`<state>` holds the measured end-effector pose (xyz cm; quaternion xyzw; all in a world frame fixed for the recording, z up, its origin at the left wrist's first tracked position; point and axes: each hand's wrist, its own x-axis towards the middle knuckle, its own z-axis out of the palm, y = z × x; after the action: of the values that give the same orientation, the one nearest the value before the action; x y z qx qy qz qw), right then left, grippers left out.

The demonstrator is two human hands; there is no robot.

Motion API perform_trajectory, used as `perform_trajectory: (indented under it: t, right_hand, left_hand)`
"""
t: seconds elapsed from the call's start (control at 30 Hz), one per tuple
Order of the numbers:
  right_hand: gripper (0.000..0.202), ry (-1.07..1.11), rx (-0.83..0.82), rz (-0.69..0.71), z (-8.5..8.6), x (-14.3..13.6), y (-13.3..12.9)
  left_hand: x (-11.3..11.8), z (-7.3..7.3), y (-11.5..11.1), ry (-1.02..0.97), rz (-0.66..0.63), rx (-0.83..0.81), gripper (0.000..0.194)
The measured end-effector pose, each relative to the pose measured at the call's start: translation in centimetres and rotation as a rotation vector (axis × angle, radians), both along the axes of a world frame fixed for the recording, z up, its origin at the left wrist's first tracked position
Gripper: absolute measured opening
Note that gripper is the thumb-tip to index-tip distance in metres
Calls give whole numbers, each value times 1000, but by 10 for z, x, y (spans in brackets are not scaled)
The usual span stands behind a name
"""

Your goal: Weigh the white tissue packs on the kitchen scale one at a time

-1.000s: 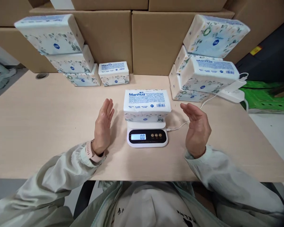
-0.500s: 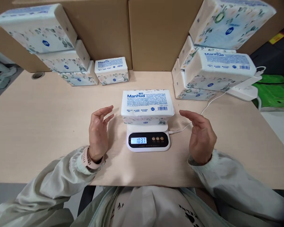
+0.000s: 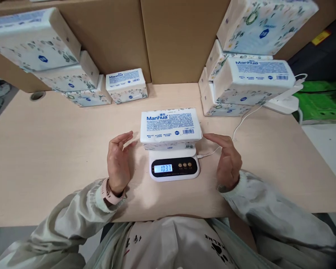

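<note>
A white tissue pack (image 3: 170,127) with blue "Manhua" print lies on a small white kitchen scale (image 3: 175,178), whose lit display (image 3: 162,168) reads 103.7. To the left of the pack, my left hand (image 3: 119,162) is open, fingers curved and apart from it, with a pink watch strap on the wrist. My right hand (image 3: 228,160) is open on the other side, its fingertips close to the pack's right end; whether they touch it I cannot tell. Neither hand holds anything.
Stacked tissue packs (image 3: 70,76) stand at the back left, with one smaller-looking pack (image 3: 127,86) beside them. Another stack (image 3: 253,80) rises at the back right, near a white power strip (image 3: 282,104). A white cable (image 3: 238,127) runs to the scale. Cardboard (image 3: 182,41) lines the back.
My right hand has moved left, closer to the pack's right end. My left hand has also come slightly nearer the pack. The view has shifted a little; the reading stays the same.
</note>
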<state>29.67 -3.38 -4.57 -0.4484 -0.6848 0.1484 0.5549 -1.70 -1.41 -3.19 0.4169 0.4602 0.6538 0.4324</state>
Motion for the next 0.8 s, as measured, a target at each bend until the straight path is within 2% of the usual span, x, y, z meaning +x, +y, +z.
perform_trajectory:
  t: [0.1, 0.23, 0.37, 0.57, 0.63, 0.73, 0.8]
  right_hand:
    - [48, -3, 29, -8, 4, -1, 1]
    - [45, 35, -31, -55, 6, 0, 2]
    - [46, 98, -107, -54, 7, -2, -1]
    - [49, 119, -122, -78, 11, -4, -2]
    - [48, 121, -141, -74, 12, -3, 0]
    - [48, 150, -260, -10, 11, -4, 6]
    - [57, 183, -357, 66, 8, -8, 10]
  left_hand:
    - [0, 2, 1, 41, 26, 41, 42]
    - [0, 4, 2, 87, 65, 104, 43]
    - [-1, 4, 2, 91, 72, 96, 43]
    - [-1, 6, 0, 129, 51, 75, 45]
    - [-1, 7, -1, 144, 28, 78, 45]
    - [-3, 7, -2, 178, -43, 69, 48]
    - [-4, 5, -2, 205, -116, 46, 51]
